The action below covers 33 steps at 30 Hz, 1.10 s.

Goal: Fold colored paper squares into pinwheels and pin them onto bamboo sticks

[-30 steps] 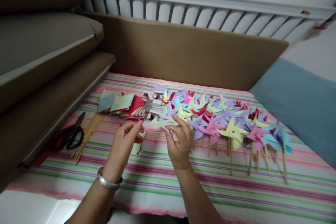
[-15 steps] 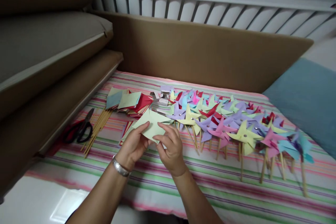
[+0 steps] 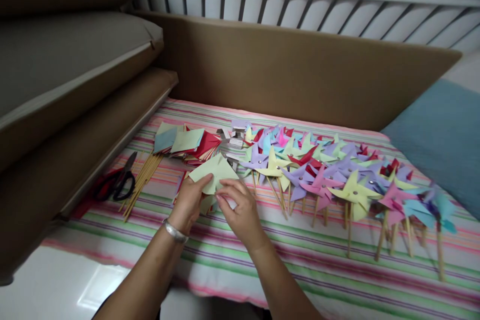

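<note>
My left hand point(image 3: 190, 200) grips a pale green paper square point(image 3: 216, 167) by its near left side, thumb on top. Slits run from the paper's corners toward its middle. At the near right edge, my right hand point(image 3: 237, 207) has thumb and fingertips pinched together; whether they hold the paper or something small is hidden. Just beyond the paper lie stacks of cut paper squares point(image 3: 187, 140) in red, light blue and pale green. Finished paper pinwheels point(image 3: 356, 192) on wooden sticks rest in rows to the right of my hands.
Black-handled scissors point(image 3: 116, 180) and a bundle of thin wooden sticks point(image 3: 142, 185) lie on the striped cloth point(image 3: 240, 280) at left. Small open boxes point(image 3: 237, 137) stand behind the paper. Stacked brown cushions point(image 3: 93, 120) rise at left, a brown board point(image 3: 292, 75) at the back, a blue cushion point(image 3: 442, 130) at right.
The paper square has turned in my hands, so a corner points away. My right fingers have drawn together near its near edge. The view has shifted slightly.
</note>
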Tool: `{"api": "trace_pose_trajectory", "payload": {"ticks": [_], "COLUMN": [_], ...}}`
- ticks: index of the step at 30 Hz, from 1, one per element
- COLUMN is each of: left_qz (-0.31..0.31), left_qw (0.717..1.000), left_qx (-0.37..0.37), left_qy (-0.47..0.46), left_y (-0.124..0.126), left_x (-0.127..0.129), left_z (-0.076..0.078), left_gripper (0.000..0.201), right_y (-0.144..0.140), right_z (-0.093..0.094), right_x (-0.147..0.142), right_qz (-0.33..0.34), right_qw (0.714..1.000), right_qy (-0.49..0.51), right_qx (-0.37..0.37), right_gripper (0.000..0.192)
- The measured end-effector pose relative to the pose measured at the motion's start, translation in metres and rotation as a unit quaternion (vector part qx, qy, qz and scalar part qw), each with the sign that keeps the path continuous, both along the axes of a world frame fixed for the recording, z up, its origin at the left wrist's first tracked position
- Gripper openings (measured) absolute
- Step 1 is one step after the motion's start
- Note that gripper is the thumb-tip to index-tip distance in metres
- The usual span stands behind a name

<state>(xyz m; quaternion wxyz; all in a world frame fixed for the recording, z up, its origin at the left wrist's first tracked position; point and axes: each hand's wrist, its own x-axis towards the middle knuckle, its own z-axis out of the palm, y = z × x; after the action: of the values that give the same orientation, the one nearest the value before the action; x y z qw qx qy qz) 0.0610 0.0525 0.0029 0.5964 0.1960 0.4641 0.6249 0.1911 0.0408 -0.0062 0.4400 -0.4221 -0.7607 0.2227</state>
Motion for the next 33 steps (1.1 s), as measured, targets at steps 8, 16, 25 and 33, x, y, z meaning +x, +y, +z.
{"api": "trace_pose_trajectory", "payload": {"ticks": [8, 16, 25, 33], "left_qz": [-0.051, -0.089, -0.090, -0.114], "left_qw": [0.997, 0.996, 0.996, 0.993], "left_qx": [-0.002, -0.018, -0.009, 0.012], "left_qy": [0.053, 0.017, -0.018, 0.008], "left_y": [-0.003, -0.006, -0.006, -0.010], "left_x": [0.009, 0.019, 0.018, 0.023], "left_z": [-0.006, -0.007, -0.007, -0.004], "left_gripper": [0.041, 0.033, 0.025, 0.033], "right_y": [0.010, 0.017, 0.018, 0.021], "right_z": [0.000, -0.005, 0.001, -0.005], "right_x": [0.005, 0.009, 0.008, 0.007], "right_qz": [-0.048, -0.088, -0.103, -0.111], "right_qw": [0.973, 0.951, 0.940, 0.938], "right_qy": [0.141, 0.190, 0.203, 0.207], "right_qx": [-0.175, -0.228, -0.252, -0.256], "right_gripper": [0.007, 0.010, 0.011, 0.011]}}
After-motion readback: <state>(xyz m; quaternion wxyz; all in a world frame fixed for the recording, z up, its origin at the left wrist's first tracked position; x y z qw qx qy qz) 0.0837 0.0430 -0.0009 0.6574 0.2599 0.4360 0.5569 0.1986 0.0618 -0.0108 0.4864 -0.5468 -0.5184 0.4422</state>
